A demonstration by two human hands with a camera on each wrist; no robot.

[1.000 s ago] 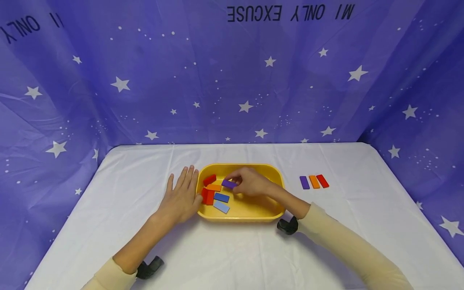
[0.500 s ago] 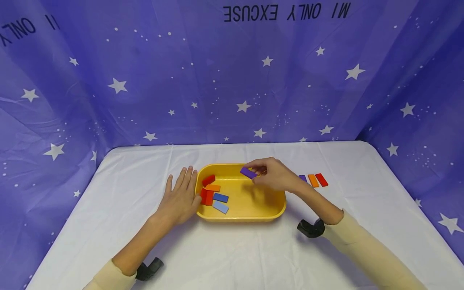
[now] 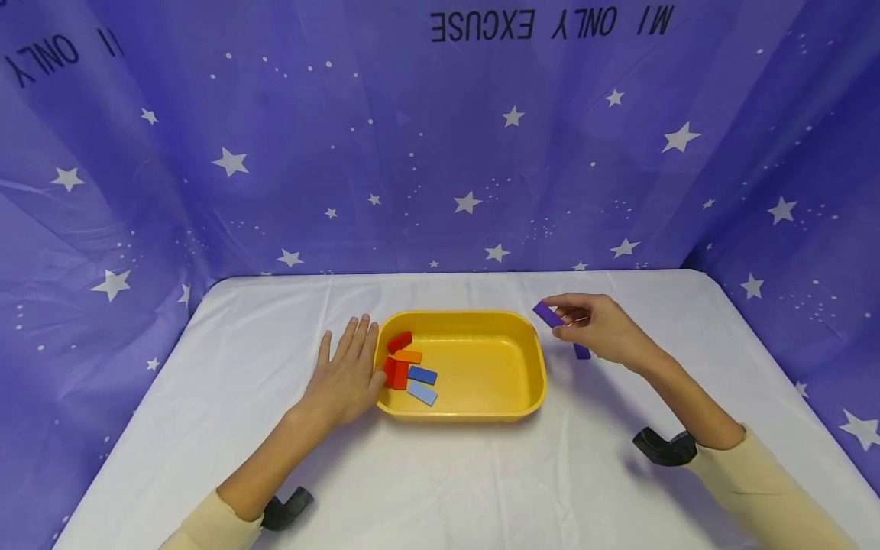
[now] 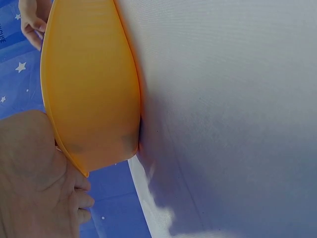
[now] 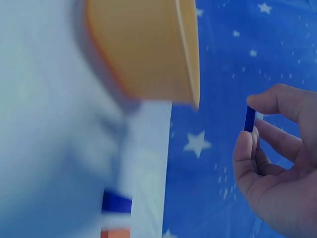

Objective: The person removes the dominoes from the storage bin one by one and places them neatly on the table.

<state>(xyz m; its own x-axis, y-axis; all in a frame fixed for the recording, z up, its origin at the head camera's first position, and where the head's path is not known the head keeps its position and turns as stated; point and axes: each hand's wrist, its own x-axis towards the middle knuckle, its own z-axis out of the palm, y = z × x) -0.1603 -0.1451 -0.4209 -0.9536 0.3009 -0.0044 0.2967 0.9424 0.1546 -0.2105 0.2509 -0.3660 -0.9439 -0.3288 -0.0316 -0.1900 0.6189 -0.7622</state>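
In the head view my right hand (image 3: 605,327) pinches a purple rectangular tile (image 3: 548,314) between thumb and fingers. It is held up just right of the yellow tray (image 3: 481,416); the right wrist view shows the tile (image 5: 249,119) edge-on. A second purple tile (image 3: 581,351) lies on the table below that hand, partly covered. My left hand (image 3: 346,380) rests against the tray's left rim, fingers straight, thumb at the rim. Inside the tray's left side lie red tiles (image 3: 400,374), an orange tile (image 3: 409,357), a blue tile (image 3: 422,375) and a light blue tile (image 3: 422,393).
An orange tile (image 5: 115,233) shows beside the purple one on the table in the right wrist view; the right hand hides it in the head view. White cloth (image 3: 467,481) covers the table. A purple star-printed curtain (image 3: 412,153) hangs behind and at both sides.
My right hand has lifted the purple tile out of the tray and carried it right, past the rim. It now covers the row of tiles on the table. The left hand stays put.
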